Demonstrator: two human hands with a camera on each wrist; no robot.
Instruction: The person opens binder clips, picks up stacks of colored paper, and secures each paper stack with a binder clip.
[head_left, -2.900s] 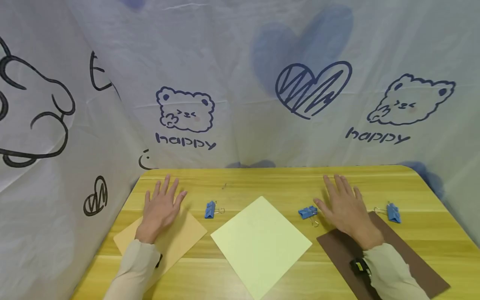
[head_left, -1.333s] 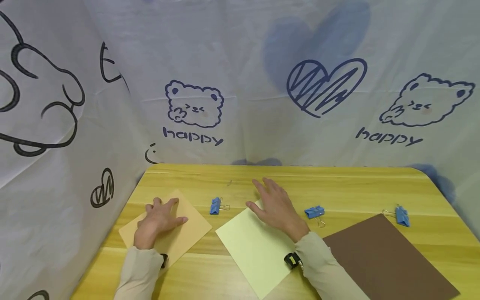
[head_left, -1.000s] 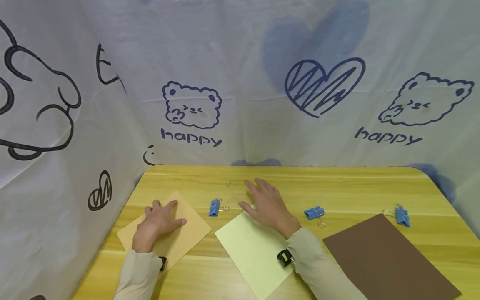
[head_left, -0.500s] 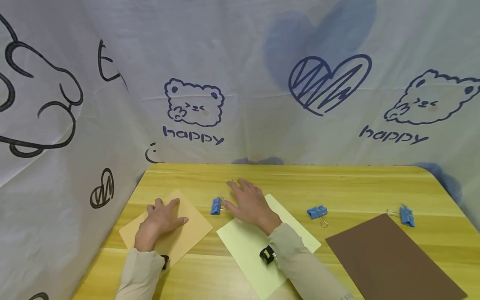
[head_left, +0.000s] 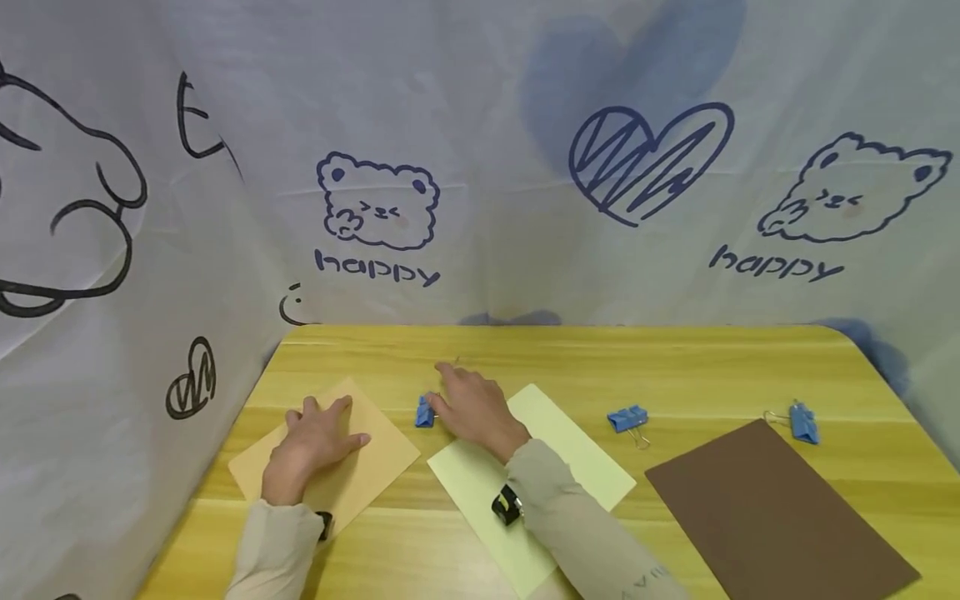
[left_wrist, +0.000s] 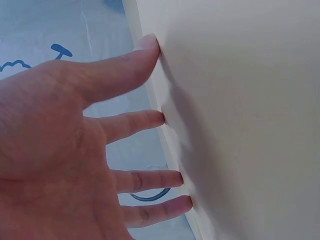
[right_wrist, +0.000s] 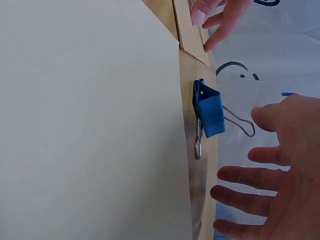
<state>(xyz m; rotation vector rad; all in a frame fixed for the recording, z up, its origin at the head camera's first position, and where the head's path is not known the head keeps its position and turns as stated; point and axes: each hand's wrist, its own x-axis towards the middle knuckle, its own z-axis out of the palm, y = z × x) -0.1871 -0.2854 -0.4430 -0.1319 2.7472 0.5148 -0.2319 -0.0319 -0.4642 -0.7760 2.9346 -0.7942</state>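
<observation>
My left hand (head_left: 315, 442) rests its spread fingertips on a tan sheet of paper (head_left: 382, 454) at the table's left. In the left wrist view the thumb and fingers of that hand (left_wrist: 65, 150) touch the sheet, the palm lifted off it. My right hand (head_left: 476, 408) hovers with extended fingers beside a blue binder clip (head_left: 424, 412), which it partly covers in the head view. Seen from the right wrist, the clip (right_wrist: 211, 116) stands with its wire handles spread, a small gap from the thumb. Under the right forearm lies a pale yellow sheet (head_left: 581, 454).
Two more blue binder clips lie to the right, one beyond the yellow sheet (head_left: 627, 418) and one (head_left: 803, 422) near the far corner of a dark brown sheet (head_left: 780, 508). A printed white cloth (head_left: 510, 167) hangs behind the wooden table (head_left: 405, 550).
My right hand has travelled left from the brown sheet, over the yellow one, to the left clip. My left hand has come down onto the tan paper and stayed there.
</observation>
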